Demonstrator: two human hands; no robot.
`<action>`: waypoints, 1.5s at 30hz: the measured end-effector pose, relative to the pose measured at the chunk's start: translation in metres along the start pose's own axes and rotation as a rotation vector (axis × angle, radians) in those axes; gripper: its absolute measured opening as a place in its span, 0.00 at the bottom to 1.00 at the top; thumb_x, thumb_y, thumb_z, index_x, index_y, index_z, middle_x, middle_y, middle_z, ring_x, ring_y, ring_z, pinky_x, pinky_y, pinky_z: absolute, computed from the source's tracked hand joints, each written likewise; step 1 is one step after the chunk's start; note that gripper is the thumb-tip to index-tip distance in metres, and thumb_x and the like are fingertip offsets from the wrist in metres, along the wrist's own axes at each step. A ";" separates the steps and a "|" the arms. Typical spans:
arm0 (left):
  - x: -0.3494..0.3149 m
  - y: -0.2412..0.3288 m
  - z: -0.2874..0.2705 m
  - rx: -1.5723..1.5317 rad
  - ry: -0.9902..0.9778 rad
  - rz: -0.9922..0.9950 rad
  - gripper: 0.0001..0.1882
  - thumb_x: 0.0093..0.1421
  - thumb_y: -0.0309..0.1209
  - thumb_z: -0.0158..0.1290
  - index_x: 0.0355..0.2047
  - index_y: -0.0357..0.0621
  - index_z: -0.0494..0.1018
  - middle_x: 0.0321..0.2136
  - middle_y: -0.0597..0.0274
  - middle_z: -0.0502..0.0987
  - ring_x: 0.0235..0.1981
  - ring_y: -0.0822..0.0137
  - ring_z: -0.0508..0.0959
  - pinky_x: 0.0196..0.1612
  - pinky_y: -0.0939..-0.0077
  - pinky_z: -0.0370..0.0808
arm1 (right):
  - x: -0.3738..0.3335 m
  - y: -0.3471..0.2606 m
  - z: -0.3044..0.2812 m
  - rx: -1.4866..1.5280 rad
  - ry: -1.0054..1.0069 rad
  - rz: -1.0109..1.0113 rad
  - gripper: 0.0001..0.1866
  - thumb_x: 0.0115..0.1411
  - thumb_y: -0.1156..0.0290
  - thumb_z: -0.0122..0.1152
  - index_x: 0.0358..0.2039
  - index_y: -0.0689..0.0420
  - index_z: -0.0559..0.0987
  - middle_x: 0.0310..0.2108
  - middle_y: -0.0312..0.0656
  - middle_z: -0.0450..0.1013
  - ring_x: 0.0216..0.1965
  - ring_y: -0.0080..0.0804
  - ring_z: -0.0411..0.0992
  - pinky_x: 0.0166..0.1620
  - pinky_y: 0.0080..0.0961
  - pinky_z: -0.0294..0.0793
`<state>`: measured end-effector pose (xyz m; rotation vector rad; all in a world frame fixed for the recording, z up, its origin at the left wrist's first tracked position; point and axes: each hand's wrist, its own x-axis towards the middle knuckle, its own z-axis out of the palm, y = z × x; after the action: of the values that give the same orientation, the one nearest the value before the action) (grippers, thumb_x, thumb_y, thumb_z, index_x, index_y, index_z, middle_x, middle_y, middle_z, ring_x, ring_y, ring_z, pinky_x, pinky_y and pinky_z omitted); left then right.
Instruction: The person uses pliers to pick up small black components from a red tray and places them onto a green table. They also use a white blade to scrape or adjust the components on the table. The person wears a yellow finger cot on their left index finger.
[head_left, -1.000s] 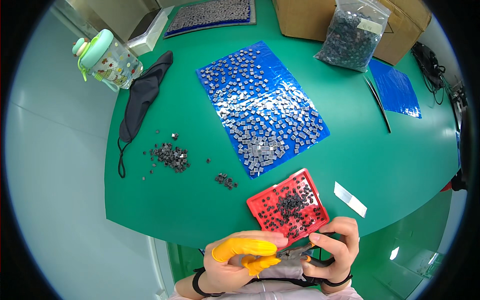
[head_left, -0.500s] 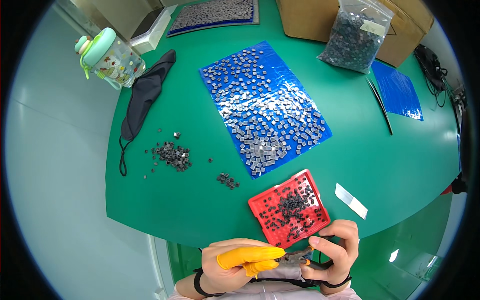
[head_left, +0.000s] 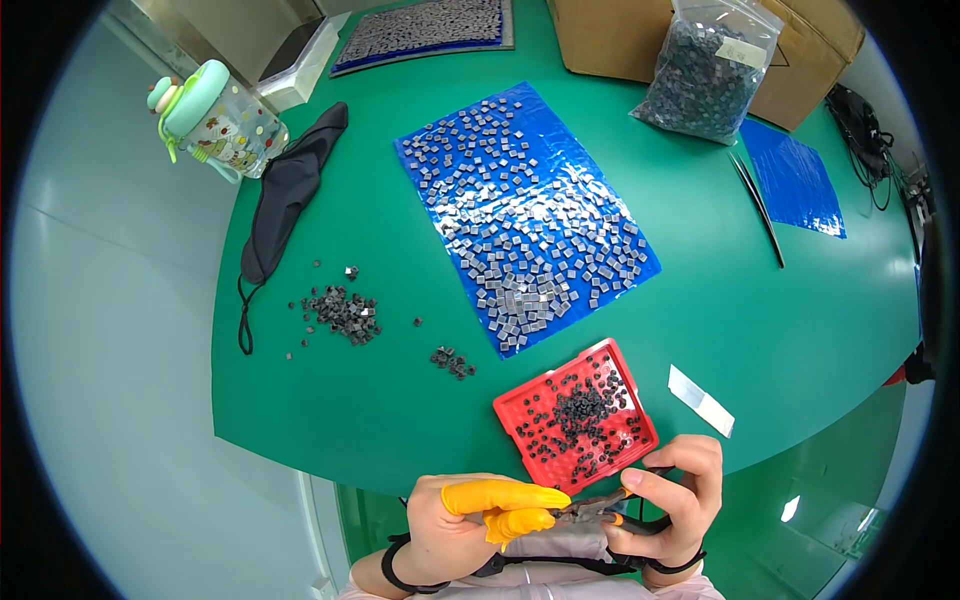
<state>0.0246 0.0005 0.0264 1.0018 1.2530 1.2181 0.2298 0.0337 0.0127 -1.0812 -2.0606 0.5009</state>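
Just in front of the table's near edge, my left hand point(head_left: 447, 535) has yellow finger covers on its thumb and forefinger. Those two fingers are pinched together at the jaws of a pair of pliers point(head_left: 590, 507); whatever lies between them is too small to make out. My right hand point(head_left: 683, 497) is wrapped around the black and orange handles, thumb on one side and fingers on the other. Right behind the pliers lies a red tray point(head_left: 508, 412) holding many small round black pieces point(head_left: 585, 412), heaped in the middle and scattered around.
Small square grey pieces point(head_left: 525, 300) cover a blue sheet point(head_left: 550, 125). Dark pieces point(head_left: 345, 313) are piled to its left, near a black cloth point(head_left: 290, 200) and bottle point(head_left: 225, 125). Tweezers point(head_left: 760, 210), a filled bag point(head_left: 710, 80) and a carton point(head_left: 610, 40) lie right.
The left thumb's yellow tip has shifted slightly away from the forefinger, and both hands have moved a little. The view has shifted slightly; the things on the table look unmoved.
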 end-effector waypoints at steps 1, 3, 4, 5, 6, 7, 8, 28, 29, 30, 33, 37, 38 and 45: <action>0.000 -0.001 0.000 0.010 -0.006 0.013 0.13 0.50 0.29 0.63 0.27 0.28 0.77 0.23 0.49 0.79 0.23 0.65 0.80 0.27 0.77 0.77 | 0.000 0.000 0.001 0.008 0.000 0.008 0.24 0.36 0.57 0.69 0.36 0.50 0.76 0.34 0.40 0.66 0.33 0.36 0.65 0.36 0.32 0.64; 0.001 -0.002 -0.001 0.030 -0.017 0.040 0.11 0.51 0.27 0.62 0.28 0.28 0.76 0.24 0.48 0.79 0.24 0.64 0.80 0.28 0.75 0.78 | 0.000 -0.001 0.001 0.029 -0.003 0.024 0.24 0.36 0.58 0.69 0.36 0.50 0.76 0.34 0.40 0.66 0.33 0.36 0.65 0.36 0.32 0.64; 0.002 0.002 0.005 -0.098 0.049 -0.005 0.11 0.52 0.26 0.61 0.29 0.28 0.76 0.24 0.48 0.79 0.24 0.63 0.80 0.29 0.74 0.79 | 0.001 -0.002 0.001 0.042 -0.006 0.033 0.24 0.36 0.58 0.69 0.36 0.50 0.76 0.33 0.40 0.66 0.33 0.36 0.65 0.36 0.32 0.65; 0.004 0.010 0.015 -0.226 0.117 -0.050 0.10 0.52 0.25 0.61 0.30 0.28 0.75 0.24 0.47 0.79 0.25 0.62 0.81 0.29 0.73 0.79 | 0.001 -0.002 0.001 0.057 -0.011 0.042 0.25 0.35 0.58 0.69 0.36 0.51 0.76 0.33 0.41 0.66 0.33 0.36 0.65 0.36 0.32 0.65; 0.004 0.015 0.020 -0.354 0.186 -0.095 0.09 0.52 0.24 0.60 0.31 0.29 0.75 0.25 0.47 0.79 0.25 0.61 0.81 0.30 0.71 0.80 | 0.001 -0.003 0.001 0.070 -0.009 0.053 0.25 0.35 0.58 0.69 0.36 0.51 0.76 0.33 0.41 0.66 0.33 0.36 0.65 0.36 0.32 0.65; 0.004 0.014 0.019 -0.278 0.148 -0.022 0.08 0.52 0.24 0.59 0.30 0.29 0.75 0.24 0.47 0.79 0.24 0.61 0.81 0.29 0.72 0.80 | 0.001 -0.004 0.001 0.083 -0.007 0.064 0.25 0.34 0.59 0.69 0.36 0.51 0.76 0.33 0.41 0.67 0.33 0.36 0.66 0.36 0.32 0.65; 0.003 0.011 0.015 -0.202 0.111 0.050 0.07 0.52 0.23 0.59 0.29 0.30 0.75 0.24 0.48 0.79 0.24 0.61 0.81 0.29 0.72 0.80 | 0.001 -0.003 0.002 0.098 -0.006 0.075 0.25 0.34 0.59 0.68 0.36 0.51 0.76 0.32 0.41 0.67 0.33 0.36 0.66 0.36 0.32 0.65; 0.009 0.004 -0.017 -0.454 -0.245 -0.321 0.11 0.48 0.18 0.62 0.34 0.28 0.76 0.30 0.53 0.79 0.31 0.68 0.80 0.36 0.78 0.78 | 0.003 0.001 -0.006 0.041 -0.015 -0.017 0.24 0.32 0.57 0.71 0.33 0.49 0.78 0.33 0.39 0.67 0.34 0.35 0.66 0.37 0.31 0.65; 0.009 0.008 -0.019 -0.486 -0.273 -0.380 0.11 0.48 0.18 0.62 0.33 0.28 0.76 0.30 0.53 0.79 0.30 0.68 0.80 0.36 0.78 0.78 | 0.003 0.001 -0.007 0.060 -0.026 -0.025 0.24 0.32 0.57 0.72 0.33 0.49 0.78 0.33 0.39 0.67 0.34 0.35 0.66 0.37 0.31 0.65; 0.008 0.011 -0.020 -0.518 -0.284 -0.421 0.11 0.48 0.18 0.61 0.34 0.28 0.76 0.29 0.53 0.79 0.30 0.68 0.80 0.36 0.78 0.78 | 0.004 0.001 -0.007 0.089 -0.042 -0.021 0.24 0.32 0.57 0.71 0.33 0.49 0.78 0.33 0.39 0.67 0.34 0.35 0.66 0.36 0.30 0.65; 0.008 0.014 -0.024 -0.615 -0.330 -0.524 0.10 0.50 0.18 0.60 0.34 0.29 0.76 0.28 0.52 0.79 0.30 0.67 0.80 0.36 0.77 0.79 | 0.005 0.002 -0.007 0.140 -0.051 -0.020 0.24 0.33 0.55 0.71 0.32 0.49 0.78 0.32 0.39 0.67 0.33 0.35 0.65 0.35 0.29 0.64; 0.014 0.006 -0.034 -0.656 -0.388 -0.503 0.10 0.52 0.19 0.59 0.35 0.29 0.75 0.28 0.51 0.79 0.30 0.64 0.81 0.35 0.76 0.79 | 0.000 0.010 -0.009 0.093 0.149 -0.034 0.23 0.38 0.50 0.69 0.30 0.51 0.76 0.32 0.39 0.65 0.32 0.35 0.64 0.33 0.29 0.64; 0.013 0.006 -0.035 -0.641 -0.386 -0.471 0.09 0.52 0.19 0.58 0.35 0.29 0.75 0.28 0.50 0.79 0.30 0.63 0.81 0.35 0.75 0.79 | 0.001 0.013 -0.012 0.069 0.168 -0.035 0.22 0.40 0.49 0.68 0.29 0.52 0.75 0.31 0.40 0.64 0.31 0.35 0.63 0.32 0.30 0.64; 0.008 0.006 -0.025 -0.579 -0.188 -0.461 0.09 0.49 0.19 0.60 0.32 0.29 0.75 0.28 0.47 0.79 0.29 0.60 0.81 0.34 0.69 0.81 | 0.018 0.007 -0.012 -0.261 -0.027 0.055 0.28 0.28 0.66 0.70 0.37 0.51 0.79 0.37 0.40 0.66 0.38 0.40 0.65 0.42 0.38 0.61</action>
<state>-0.0017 0.0073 0.0289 0.3629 0.8416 1.0044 0.2362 0.0522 0.0235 -1.2910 -2.1680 0.2786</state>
